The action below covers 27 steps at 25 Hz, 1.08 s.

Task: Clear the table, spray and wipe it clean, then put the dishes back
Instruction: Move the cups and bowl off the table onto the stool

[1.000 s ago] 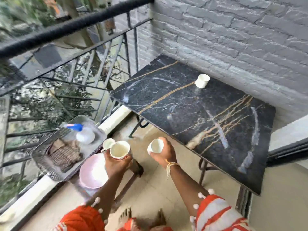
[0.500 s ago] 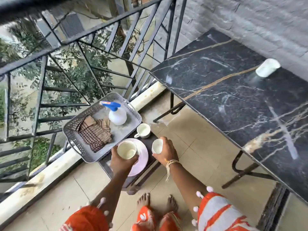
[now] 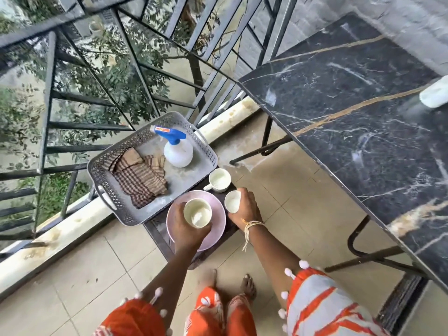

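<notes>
My left hand (image 3: 188, 229) grips a cream cup (image 3: 197, 212) just above the pink plate (image 3: 218, 229) on a low dark stool (image 3: 157, 229). My right hand (image 3: 246, 207) holds a smaller white cup (image 3: 232, 201) at the stool's right edge, beside a handled cup (image 3: 219, 180) that stands there. A grey tray (image 3: 114, 190) on the stool carries a spray bottle (image 3: 178, 151) with a blue trigger and a brown checked cloth (image 3: 141, 180). The black marble table (image 3: 351, 122) lies to the right, with one white cup (image 3: 435, 94) on its far side.
A metal balcony railing (image 3: 135, 66) and a low concrete kerb (image 3: 60, 231) run along the left behind the stool. The table's black folding legs (image 3: 266, 146) reach toward the stool. My bare feet (image 3: 247, 284) stand on the tiled floor between stool and table.
I have turned from the table toward the stool. Both hands have carried their cups down to it; the left cup now hangs over the pink plate, the right by the handled cup.
</notes>
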Each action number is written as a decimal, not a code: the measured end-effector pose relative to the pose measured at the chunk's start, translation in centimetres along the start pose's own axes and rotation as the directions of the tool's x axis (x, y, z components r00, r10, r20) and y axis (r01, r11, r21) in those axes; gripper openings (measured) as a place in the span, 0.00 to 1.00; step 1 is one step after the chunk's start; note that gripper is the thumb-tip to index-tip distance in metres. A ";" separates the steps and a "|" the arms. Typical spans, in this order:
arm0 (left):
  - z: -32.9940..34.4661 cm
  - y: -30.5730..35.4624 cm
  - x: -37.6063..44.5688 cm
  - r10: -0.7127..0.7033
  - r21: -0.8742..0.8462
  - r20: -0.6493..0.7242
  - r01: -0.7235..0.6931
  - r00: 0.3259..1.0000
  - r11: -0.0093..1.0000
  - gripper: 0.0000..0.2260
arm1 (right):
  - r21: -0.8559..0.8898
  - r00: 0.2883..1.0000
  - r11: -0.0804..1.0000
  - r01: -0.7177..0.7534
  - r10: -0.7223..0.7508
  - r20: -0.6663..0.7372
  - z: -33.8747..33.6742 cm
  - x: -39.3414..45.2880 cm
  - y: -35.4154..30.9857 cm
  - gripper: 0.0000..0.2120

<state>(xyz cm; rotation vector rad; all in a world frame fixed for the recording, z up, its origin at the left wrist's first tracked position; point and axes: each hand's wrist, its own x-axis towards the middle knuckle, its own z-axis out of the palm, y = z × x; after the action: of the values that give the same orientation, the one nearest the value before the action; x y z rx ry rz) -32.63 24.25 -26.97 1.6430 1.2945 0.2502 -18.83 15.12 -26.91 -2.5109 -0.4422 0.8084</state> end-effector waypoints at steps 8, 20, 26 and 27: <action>0.2 0.4 0.1 -0.012 0.035 0.045 0.010 0.999 0.999 0.42 | -0.085 0.998 0.996 0.025 -0.020 0.053 0.6 1.5 0.0 0.38; -1.7 8.9 -6.6 0.007 0.723 0.295 -0.228 0.956 0.653 0.40 | -0.221 0.995 0.975 -0.010 0.031 0.095 -7.2 -6.5 -1.9 0.40; 1.2 17.6 -7.9 0.202 0.674 0.534 -0.558 0.821 0.484 0.37 | -0.171 0.995 0.985 -0.002 -0.015 -0.099 -15.3 -8.2 0.4 0.34; 2.2 19.2 -8.2 0.239 0.663 0.556 -0.598 0.796 0.451 0.37 | -0.145 0.990 0.989 -0.002 -0.018 -0.143 -16.6 -8.3 1.2 0.32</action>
<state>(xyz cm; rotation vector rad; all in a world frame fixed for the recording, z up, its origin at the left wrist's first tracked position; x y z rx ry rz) -22.58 17.38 -9.83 2.6720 0.6294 -0.4738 -14.92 5.10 -11.73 -2.6776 -0.4765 0.6062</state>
